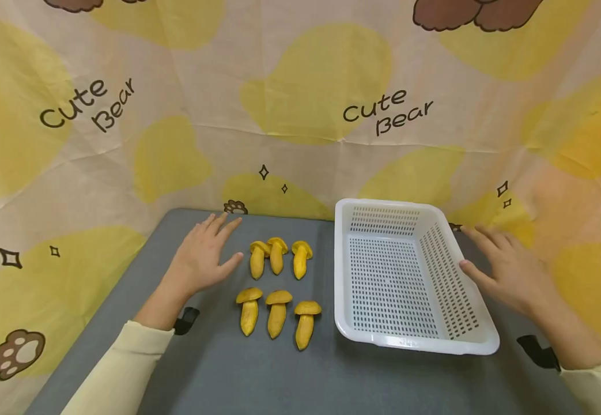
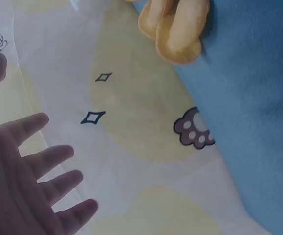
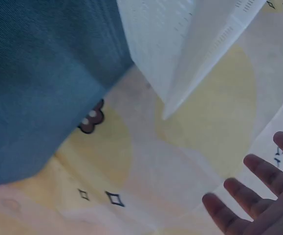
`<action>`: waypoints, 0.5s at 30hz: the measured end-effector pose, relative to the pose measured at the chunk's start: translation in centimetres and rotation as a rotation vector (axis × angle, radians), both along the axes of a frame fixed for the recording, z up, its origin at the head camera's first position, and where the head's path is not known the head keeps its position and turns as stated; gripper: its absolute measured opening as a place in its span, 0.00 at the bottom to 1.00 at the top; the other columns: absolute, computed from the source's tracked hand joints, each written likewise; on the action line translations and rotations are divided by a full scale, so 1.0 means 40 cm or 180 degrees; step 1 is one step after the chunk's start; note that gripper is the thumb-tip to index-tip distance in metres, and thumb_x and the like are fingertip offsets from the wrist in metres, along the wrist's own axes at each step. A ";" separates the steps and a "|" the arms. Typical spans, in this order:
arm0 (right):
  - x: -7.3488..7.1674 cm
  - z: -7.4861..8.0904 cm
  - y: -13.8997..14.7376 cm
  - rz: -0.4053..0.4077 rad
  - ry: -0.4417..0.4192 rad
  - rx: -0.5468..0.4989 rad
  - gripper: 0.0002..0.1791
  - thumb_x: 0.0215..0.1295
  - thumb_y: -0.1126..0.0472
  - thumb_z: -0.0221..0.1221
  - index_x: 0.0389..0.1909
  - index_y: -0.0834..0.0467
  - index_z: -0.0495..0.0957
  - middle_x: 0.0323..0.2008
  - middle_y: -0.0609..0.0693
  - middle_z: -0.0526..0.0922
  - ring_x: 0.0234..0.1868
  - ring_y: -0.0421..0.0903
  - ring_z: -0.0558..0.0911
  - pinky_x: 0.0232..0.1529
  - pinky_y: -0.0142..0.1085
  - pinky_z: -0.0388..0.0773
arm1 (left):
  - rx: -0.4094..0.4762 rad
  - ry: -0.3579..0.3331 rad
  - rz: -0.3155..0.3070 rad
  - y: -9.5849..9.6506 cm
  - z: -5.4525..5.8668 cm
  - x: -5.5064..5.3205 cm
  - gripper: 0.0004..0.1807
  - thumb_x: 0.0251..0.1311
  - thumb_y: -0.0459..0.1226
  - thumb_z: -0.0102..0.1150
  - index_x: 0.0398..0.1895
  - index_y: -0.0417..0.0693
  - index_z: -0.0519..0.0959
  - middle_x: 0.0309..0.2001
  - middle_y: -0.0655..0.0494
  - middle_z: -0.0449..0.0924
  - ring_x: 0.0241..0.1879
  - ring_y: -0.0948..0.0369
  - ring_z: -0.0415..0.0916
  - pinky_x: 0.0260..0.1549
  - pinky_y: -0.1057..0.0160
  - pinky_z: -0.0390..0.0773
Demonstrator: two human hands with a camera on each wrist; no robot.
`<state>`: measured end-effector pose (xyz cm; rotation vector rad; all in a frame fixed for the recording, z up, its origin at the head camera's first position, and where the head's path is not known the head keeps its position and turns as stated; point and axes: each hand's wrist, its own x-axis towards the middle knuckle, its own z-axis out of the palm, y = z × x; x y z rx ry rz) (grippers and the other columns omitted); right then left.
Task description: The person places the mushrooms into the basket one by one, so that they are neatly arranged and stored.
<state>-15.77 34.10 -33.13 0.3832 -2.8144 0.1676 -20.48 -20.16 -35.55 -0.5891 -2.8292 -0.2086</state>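
Several yellow-brown mushrooms (image 1: 276,320) lie in two rows on the grey table, caps toward the back. To their left my left hand (image 1: 200,256) hovers with fingers spread, holding nothing. The left wrist view shows the same hand (image 2: 26,181) with straight fingers, apart from the mushrooms (image 2: 180,34) at the top. A white perforated basket (image 1: 390,288) stands right of the mushrooms, with nothing inside it. By its right rim is my right hand (image 1: 513,274), fingers extended and gripping nothing; whether it touches the rim I cannot tell. In the right wrist view the hand's fingers (image 3: 266,176) are spread.
The grey table (image 1: 259,380) ends at a hanging cloth (image 1: 300,115) printed with yellow patches and "Cute Bear" lettering, which runs behind and along both sides. Dark straps (image 1: 537,350) sit at both wrists.
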 end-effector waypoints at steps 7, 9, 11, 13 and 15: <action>-0.019 -0.040 0.023 0.0205 -0.0014 -0.0417 0.30 0.62 0.53 0.61 0.63 0.60 0.68 0.57 0.67 0.73 0.56 0.67 0.69 0.52 0.63 0.64 | 0.0308 -0.0014 -0.0170 0.012 -0.044 0.023 0.36 0.59 0.54 0.57 0.68 0.48 0.66 0.63 0.42 0.71 0.60 0.41 0.68 0.52 0.38 0.72; -0.023 -0.056 0.032 0.0226 -0.0081 -0.0522 0.29 0.62 0.55 0.61 0.61 0.62 0.69 0.56 0.68 0.73 0.55 0.67 0.70 0.51 0.63 0.64 | 0.0348 -0.0086 -0.0197 0.019 -0.058 0.028 0.35 0.59 0.54 0.58 0.66 0.47 0.68 0.60 0.44 0.73 0.58 0.43 0.71 0.51 0.40 0.74; -0.026 -0.072 0.040 0.0213 -0.0145 -0.0585 0.28 0.62 0.56 0.61 0.60 0.63 0.69 0.55 0.68 0.74 0.54 0.67 0.70 0.49 0.63 0.65 | 0.0365 -0.0196 -0.0208 0.025 -0.074 0.033 0.34 0.59 0.55 0.58 0.65 0.48 0.70 0.58 0.46 0.74 0.56 0.45 0.73 0.49 0.42 0.76; -0.025 -0.085 0.045 0.0171 -0.0191 -0.0607 0.28 0.62 0.56 0.61 0.60 0.63 0.69 0.55 0.68 0.74 0.53 0.67 0.71 0.48 0.62 0.66 | 0.0383 -0.0335 -0.0202 0.031 -0.090 0.040 0.32 0.59 0.55 0.58 0.64 0.49 0.72 0.59 0.47 0.75 0.55 0.46 0.75 0.45 0.45 0.78; -0.023 -0.097 0.048 0.0127 -0.0238 -0.0618 0.28 0.63 0.55 0.61 0.60 0.63 0.69 0.54 0.68 0.75 0.52 0.67 0.72 0.45 0.62 0.68 | 0.0415 -0.0480 -0.0177 0.035 -0.107 0.047 0.31 0.59 0.54 0.59 0.63 0.51 0.73 0.59 0.48 0.75 0.52 0.49 0.77 0.39 0.48 0.80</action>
